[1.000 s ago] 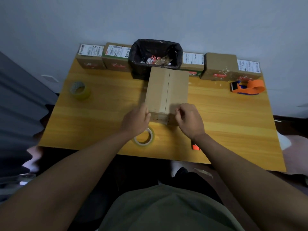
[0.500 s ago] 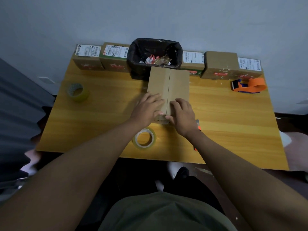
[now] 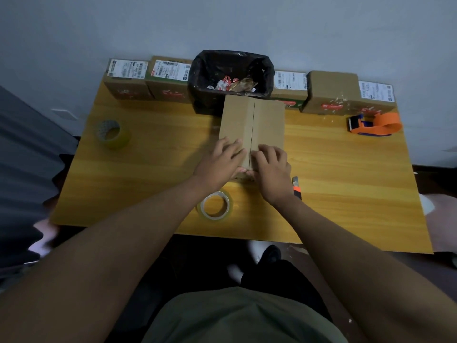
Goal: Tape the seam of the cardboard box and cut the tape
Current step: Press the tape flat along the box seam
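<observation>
A plain cardboard box (image 3: 252,125) stands in the middle of the wooden table (image 3: 153,169), its two top flaps meeting in a seam that runs away from me. My left hand (image 3: 221,162) lies flat on the near part of the left flap. My right hand (image 3: 273,167) lies flat on the near part of the right flap; the thumbs meet over the box's near edge. A clear tape roll (image 3: 215,205) lies flat just in front of the box. An orange utility knife (image 3: 296,188) lies by my right wrist, partly hidden.
A black-lined bin (image 3: 231,78) with scraps stands right behind the box. Labelled parcels (image 3: 148,80) line the back edge on both sides. A greenish tape roll (image 3: 112,133) sits at the left, an orange tape dispenser (image 3: 374,123) at the right.
Both hands rose from the box's near end face onto its top and now press the flaps on either side of the seam. The view shifted slightly.
</observation>
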